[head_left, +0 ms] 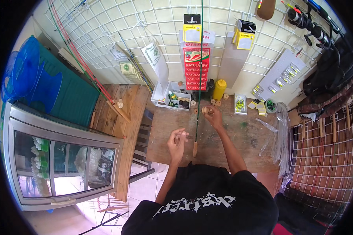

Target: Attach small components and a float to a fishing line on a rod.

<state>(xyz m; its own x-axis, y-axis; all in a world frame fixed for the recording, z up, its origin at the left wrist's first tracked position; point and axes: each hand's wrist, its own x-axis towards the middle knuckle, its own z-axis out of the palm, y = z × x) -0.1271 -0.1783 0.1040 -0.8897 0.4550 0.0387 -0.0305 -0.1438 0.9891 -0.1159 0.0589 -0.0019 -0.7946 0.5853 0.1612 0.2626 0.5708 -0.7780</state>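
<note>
A thin dark green fishing rod (200, 84) with a tan handle (195, 149) extends away from me over the wooden table. Just right of the rod, my right hand (213, 117) has its fingers closed on a small round tan piece (204, 110), perhaps a spool. To the left of the rod, my left hand (177, 143) is raised with its fingertips drawn together. Whatever they may hold is too small to make out. Several similar round pieces (218, 103) lie beyond my right hand.
At the table's (168, 133) back edge stand a white box (172, 102) of bottles, a yellow squeeze bottle (220, 89) and a small tray (240, 105) of yellow-green bits. Clear plastic sleeves (282, 135) hang at right. A glass-fronted cabinet (62, 201) stands at left. Packets (196, 66) hang on the wall grid.
</note>
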